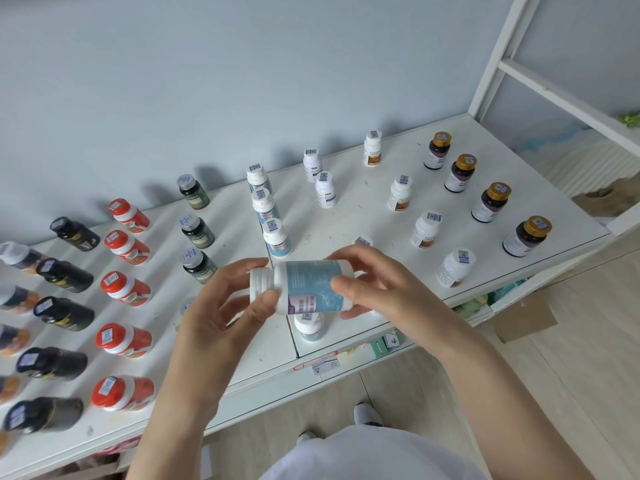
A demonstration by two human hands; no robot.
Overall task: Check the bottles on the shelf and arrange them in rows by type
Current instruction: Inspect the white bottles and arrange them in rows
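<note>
I hold a white bottle with a light blue label (308,285) on its side above the white shelf top (363,216). My left hand (221,306) grips its white cap end and my right hand (374,282) grips its base end. Behind it stand three matching blue-label bottles (275,237) in a row, and another one (310,325) stands just below the held bottle. Bottles stand in rows by type: orange-red ones (126,289), dark green ones (197,230), black ones (64,313), white ones with dark blue print (325,188), white ones with brown print (424,230) and gold-capped dark ones (491,202).
A pale blue wall rises behind the shelf. A white shelf frame (498,60) stands at the right. Lower shelves with small boxes (381,344) show under the front edge. Wooden floor, a cardboard piece (523,320) and my shoes lie below. More blurred bottles crowd the far left.
</note>
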